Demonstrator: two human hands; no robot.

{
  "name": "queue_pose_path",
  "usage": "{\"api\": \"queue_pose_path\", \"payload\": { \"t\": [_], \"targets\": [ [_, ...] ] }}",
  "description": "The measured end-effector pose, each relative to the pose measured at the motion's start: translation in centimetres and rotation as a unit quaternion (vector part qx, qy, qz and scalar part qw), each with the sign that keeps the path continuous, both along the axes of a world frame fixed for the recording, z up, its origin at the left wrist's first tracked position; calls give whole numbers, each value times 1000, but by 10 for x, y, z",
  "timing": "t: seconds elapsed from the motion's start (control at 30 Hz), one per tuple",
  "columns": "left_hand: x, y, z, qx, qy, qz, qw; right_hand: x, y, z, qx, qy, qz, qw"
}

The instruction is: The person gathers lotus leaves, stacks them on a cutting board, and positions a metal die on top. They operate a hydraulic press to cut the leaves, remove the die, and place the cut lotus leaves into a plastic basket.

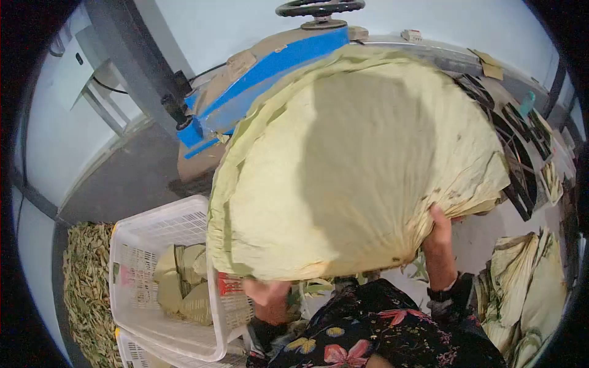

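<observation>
A large stack of flattened, pale yellow-green dried leaves (270, 184) fills the middle of the head view, fan-shaped, with a shadow across it. My left hand (268, 293) grips its lower left edge from below, the fingers partly hidden beneath the leaves. At the lower right edge, where the folds gather, my right hand (438, 236) holds the stack with the thumb on top and the other fingers hidden underneath. The stack covers part of the blue machine (270, 70) behind it.
A white plastic basket (126, 306) with cut leaf pieces (184, 282) stands at the left, beside a heap of leaf scraps (89, 294). More folded leaves (521, 288) lie at the right, below black metal pieces (515, 147). A black handwheel (320, 8) tops the machine.
</observation>
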State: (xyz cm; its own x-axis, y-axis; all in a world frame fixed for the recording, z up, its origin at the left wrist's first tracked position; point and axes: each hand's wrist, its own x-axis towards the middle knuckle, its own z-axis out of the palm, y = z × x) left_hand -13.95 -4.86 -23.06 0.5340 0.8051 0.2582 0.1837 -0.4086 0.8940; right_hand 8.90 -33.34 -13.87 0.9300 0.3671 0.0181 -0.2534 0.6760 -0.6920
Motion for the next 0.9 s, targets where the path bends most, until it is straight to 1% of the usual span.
{"api": "queue_pose_path", "payload": {
  "t": [0.03,0.07,0.1,0.13,0.17,0.2,0.23,0.27,0.3,0.33,0.4,0.43,0.47,0.5,0.53,0.57,0.6,0.63,0.67,0.77,0.8,0.83,0.87,0.9],
  "targets": [
    [7,9,17,1,-3,3,1000,11,1,7,-1,-13,-32,999],
    [15,19,46,-223,-286,-197,911,21,1,13,-3,-27,-65,998],
    [19,26,71,-406,-516,-365,660,30,-2,16,-3,-29,-62,998],
    [19,33,85,-404,-518,-365,660,37,-6,18,7,-40,-52,998],
    [20,39,96,-411,-460,-320,719,44,-8,21,18,-52,-43,998],
    [24,42,110,-416,-397,-274,771,41,-3,37,18,-62,-54,996],
    [30,41,127,-416,-394,-280,770,48,0,41,21,-63,-60,996],
    [36,37,145,-339,-273,-269,859,55,2,44,16,-81,-95,992],
    [45,33,161,-253,-148,-251,923,64,0,46,9,-100,-129,987],
    [60,24,173,-223,-160,-228,934,75,-2,43,8,-103,-135,985],
    [79,22,164,-230,-179,-221,931,101,-9,24,136,-109,-96,980],
    [86,22,156,-238,-196,-206,929,113,-17,9,135,-110,-98,980],
    [91,26,138,-227,-152,-198,941,124,-27,-10,175,-124,11,977],
    [93,21,122,-224,-152,-203,941,134,-33,-27,213,-140,120,960],
    [98,11,106,-232,-157,-188,941,135,-36,-47,25,-134,12,991],
    [107,7,94,-241,-163,-173,941,132,-29,-47,26,-141,9,990],
    [117,9,85,-240,-166,-176,940,124,-13,-45,65,-96,21,993],
    [122,9,76,-266,-183,-168,932,117,-4,-44,101,-46,34,993],
    [120,9,70,-293,-197,-157,922,112,-3,-40,99,-39,34,994],
    [120,10,92,-265,-218,-156,926,116,0,-6,92,-72,3,993],
    [116,16,88,-264,-204,-173,927,124,-18,-21,-70,-238,15,969],
    [114,11,88,-264,-207,-173,926,127,-21,-29,-71,-241,15,968],
    [115,3,90,-256,-221,-186,922,132,-22,-34,24,-170,15,985],
    [116,-1,91,-248,-235,-198,919,132,-19,-30,118,-96,16,988]
  ]
}}
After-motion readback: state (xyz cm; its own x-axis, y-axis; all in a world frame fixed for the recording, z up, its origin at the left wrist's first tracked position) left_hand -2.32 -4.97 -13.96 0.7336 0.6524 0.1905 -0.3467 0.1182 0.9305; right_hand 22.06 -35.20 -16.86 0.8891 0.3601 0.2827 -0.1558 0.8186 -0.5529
